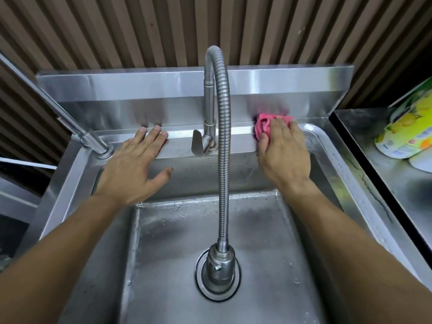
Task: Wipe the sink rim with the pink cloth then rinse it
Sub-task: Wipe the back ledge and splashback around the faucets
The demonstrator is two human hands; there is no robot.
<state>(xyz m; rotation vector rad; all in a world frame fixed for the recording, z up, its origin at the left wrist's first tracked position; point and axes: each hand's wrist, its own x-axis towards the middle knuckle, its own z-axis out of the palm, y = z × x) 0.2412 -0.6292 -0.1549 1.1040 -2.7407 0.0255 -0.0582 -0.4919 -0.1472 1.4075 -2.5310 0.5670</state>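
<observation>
A steel sink (236, 139) fills the view, its back rim running under a low splashback. The pink cloth (263, 125) lies bunched on the back rim at the right. My right hand (284, 150) presses down on the cloth with straight fingers, the thumb beside it. On the back rim left of the tap, my left hand (134, 164) rests flat with fingers spread, thumb hanging over the basin wall. The flexible tap (223, 146) arches forward between my hands, its spout over the drain. No water runs.
A second metal spout (91, 142) slants in at the sink's left corner. Right of the sink, on a steel counter (364, 127), lies a yellow-green packet (406, 132). Water drops dot the basin floor (168, 242). A ribbed brown wall stands behind.
</observation>
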